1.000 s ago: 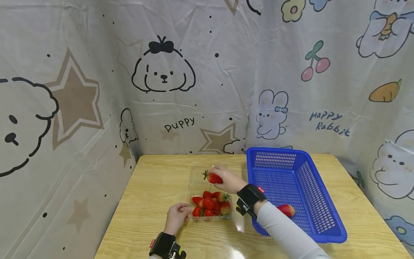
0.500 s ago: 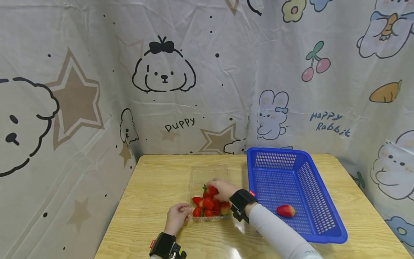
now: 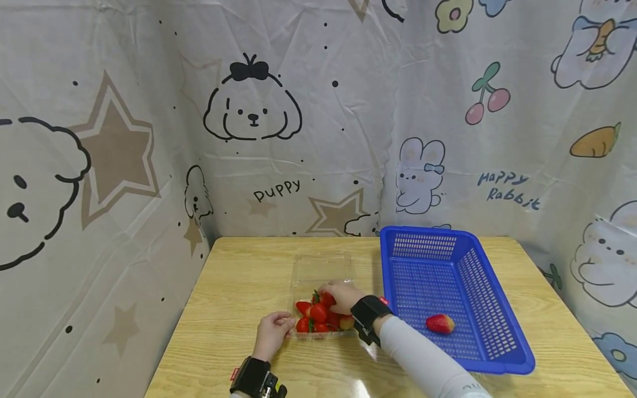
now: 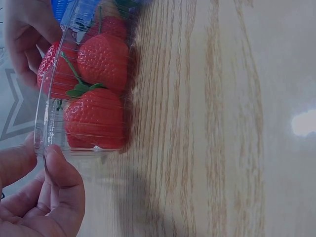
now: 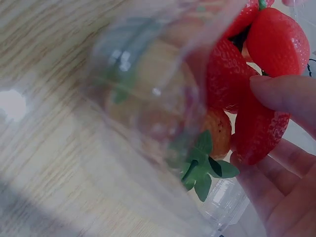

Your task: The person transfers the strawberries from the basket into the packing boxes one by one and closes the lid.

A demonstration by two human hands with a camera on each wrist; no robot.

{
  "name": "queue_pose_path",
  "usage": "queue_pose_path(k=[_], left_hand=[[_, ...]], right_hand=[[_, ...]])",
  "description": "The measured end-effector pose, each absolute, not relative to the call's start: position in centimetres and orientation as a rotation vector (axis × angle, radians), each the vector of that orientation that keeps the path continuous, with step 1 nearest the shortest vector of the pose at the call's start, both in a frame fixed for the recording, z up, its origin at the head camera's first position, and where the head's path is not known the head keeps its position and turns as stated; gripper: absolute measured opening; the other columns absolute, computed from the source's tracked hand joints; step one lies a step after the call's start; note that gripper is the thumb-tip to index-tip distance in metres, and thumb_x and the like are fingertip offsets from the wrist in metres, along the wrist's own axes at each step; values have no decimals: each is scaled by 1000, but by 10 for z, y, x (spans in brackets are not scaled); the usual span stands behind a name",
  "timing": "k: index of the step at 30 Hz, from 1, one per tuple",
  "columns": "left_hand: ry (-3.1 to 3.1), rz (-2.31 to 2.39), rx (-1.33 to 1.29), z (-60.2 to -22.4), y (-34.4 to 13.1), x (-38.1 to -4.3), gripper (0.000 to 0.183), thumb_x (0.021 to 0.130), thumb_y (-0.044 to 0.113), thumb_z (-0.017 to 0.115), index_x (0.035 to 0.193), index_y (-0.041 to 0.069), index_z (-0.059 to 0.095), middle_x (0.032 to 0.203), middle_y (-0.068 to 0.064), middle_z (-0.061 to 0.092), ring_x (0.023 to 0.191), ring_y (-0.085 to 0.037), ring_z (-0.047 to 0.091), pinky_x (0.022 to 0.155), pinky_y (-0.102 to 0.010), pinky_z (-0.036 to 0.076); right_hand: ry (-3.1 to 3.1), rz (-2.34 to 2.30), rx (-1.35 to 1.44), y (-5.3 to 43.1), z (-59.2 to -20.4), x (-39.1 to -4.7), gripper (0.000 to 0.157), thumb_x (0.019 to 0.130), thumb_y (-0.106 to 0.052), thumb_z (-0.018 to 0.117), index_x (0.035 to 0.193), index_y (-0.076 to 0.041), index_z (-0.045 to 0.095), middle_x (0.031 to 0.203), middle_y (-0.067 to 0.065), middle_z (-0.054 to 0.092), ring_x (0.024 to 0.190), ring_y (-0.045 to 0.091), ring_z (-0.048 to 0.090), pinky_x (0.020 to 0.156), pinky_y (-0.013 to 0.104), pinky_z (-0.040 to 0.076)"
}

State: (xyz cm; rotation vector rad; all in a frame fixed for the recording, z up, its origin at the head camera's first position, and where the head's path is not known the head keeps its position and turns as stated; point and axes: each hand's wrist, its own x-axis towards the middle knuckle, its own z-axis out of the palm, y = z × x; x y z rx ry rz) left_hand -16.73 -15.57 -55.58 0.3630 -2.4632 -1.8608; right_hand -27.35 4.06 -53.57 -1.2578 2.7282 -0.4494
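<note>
My right hand [image 3: 342, 297] grips a red strawberry [image 5: 260, 123] between thumb and fingers, down among the others in a clear plastic box [image 3: 323, 335]. Several strawberries [image 4: 96, 118] with green leaves fill that box, and one beside the held fruit has a pale end. At the box's near left corner my left hand [image 3: 271, 334] pinches the rim between thumb and forefinger, as the left wrist view shows. The box's clear lid [image 3: 322, 268] lies folded back behind it. In the right wrist view the box wall blurs part of the fruit.
To the right stands a blue perforated basket [image 3: 502, 304] with a single strawberry [image 3: 440, 324] inside. Both rest on a wooden table [image 3: 239, 271]. A printed curtain [image 3: 298, 155] hangs behind the table and along its sides.
My right hand has come down from over the lid into the box, carrying the strawberry toward the pile. The left hand has stayed at the box's corner.
</note>
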Motion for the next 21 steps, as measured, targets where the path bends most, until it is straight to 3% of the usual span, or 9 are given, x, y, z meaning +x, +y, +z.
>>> queue_pose_path(k=[13, 21], left_hand=[[-2450, -1879, 360, -557, -156, -167, 27, 84, 2, 63, 103, -16, 58, 67, -4, 57, 57, -13, 58, 56, -34, 54], [-2456, -1881, 355, -556, -156, -167, 27, 84, 2, 63, 103, -17, 58, 68, -5, 58, 58, -14, 58, 56, -34, 54]], right_hand=[[2664, -390, -1211, 40, -520, -268, 44, 76, -14, 73, 118, -11, 58, 116, 9, 58, 109, 26, 54, 92, 37, 44], [2487, -382, -1083, 52, -458, -266, 44, 86, -17, 62, 129, -8, 51, 130, 11, 51, 121, 26, 45, 101, 40, 36]])
